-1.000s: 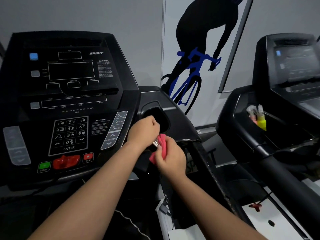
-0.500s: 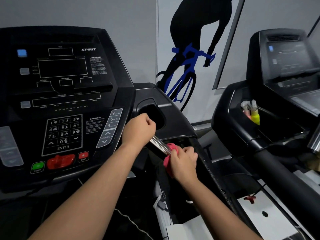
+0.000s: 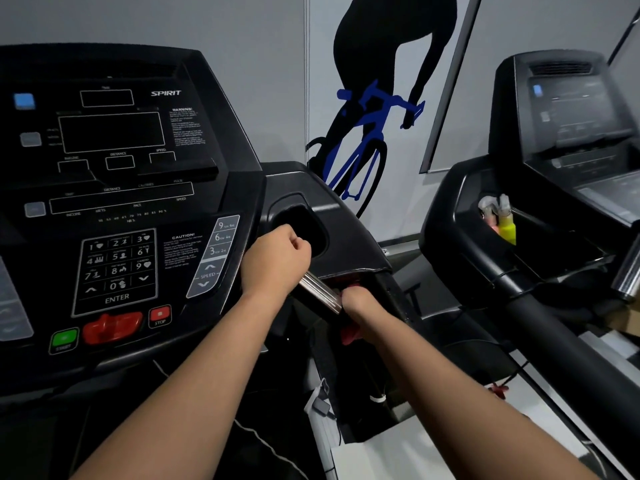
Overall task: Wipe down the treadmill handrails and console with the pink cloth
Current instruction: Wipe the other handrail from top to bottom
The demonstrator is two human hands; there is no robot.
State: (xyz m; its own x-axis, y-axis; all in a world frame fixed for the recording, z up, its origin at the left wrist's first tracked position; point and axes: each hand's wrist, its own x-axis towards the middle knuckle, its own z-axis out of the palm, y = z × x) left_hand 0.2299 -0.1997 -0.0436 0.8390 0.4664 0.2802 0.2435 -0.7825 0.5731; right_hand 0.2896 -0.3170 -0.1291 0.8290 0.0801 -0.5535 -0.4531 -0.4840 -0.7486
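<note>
The black treadmill console (image 3: 114, 209) fills the left of the view. A short silver handrail grip (image 3: 320, 293) slants down to the right beside it. My left hand (image 3: 277, 263) is curled round the upper end of that grip. My right hand (image 3: 360, 304) grips the lower end with the pink cloth (image 3: 349, 336) wrapped under it; only a bit of pink shows below and above the fingers.
A dark cup holder (image 3: 301, 230) sits just beyond my left hand. A second treadmill (image 3: 554, 168) stands at the right with a yellow spray bottle (image 3: 506, 226) in its tray. Its thick black rail (image 3: 568, 348) runs along the right side.
My right hand has slid the pink cloth down the silver grip, away from my left hand, so more bare metal shows. My left hand has stayed at the upper end.
</note>
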